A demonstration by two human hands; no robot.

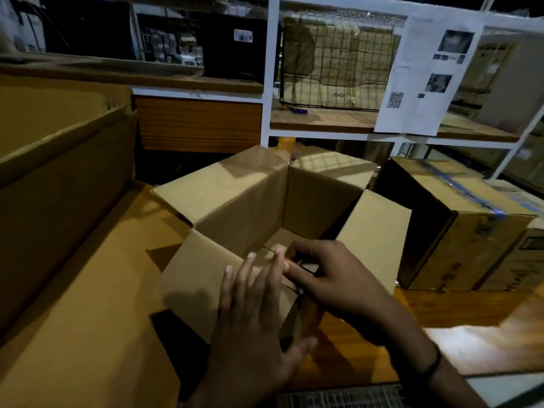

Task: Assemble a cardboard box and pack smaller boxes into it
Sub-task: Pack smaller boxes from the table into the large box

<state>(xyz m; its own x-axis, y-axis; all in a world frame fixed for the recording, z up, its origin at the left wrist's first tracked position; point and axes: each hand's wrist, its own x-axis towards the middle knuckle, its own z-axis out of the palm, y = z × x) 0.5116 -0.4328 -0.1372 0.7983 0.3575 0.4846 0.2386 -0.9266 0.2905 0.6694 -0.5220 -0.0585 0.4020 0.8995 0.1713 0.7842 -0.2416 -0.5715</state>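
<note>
While the box (250, 201) stands open-topped in the middle of the view, a white shelving rack (272, 83) rises behind it, its shelves holding cartons behind wire mesh. Left of the box sits a much bigger carton (59, 187), also open at the top, and a flat cardboard sheet (88, 334) runs from that carton to the box's left side. The box itself rests partly on a wooden table (441, 304), which shows bare to its right. Its two far flaps are folded outward, its right flap stands tilted up, and its near flap leans toward the person. Right of the box, just apart from it, lies a closed carton sealed with blue tape (471, 237). Above and right of the box a printed paper (421, 83) hangs from the rack. At the box's near side, the left hand (253, 328) lies flat on the near flap, fingers straight and spread, pressing on the cardboard and gripping nothing. The right hand (332, 275) is beside it at the near rim, fingers curled over the flap's edge, its fingertips touching those of the left hand. A dark wristband (432, 366) circles the right wrist. Behind the box, on a rack shelf, lies a small blue-handled tool (298, 110), too blurred to identify.
</note>
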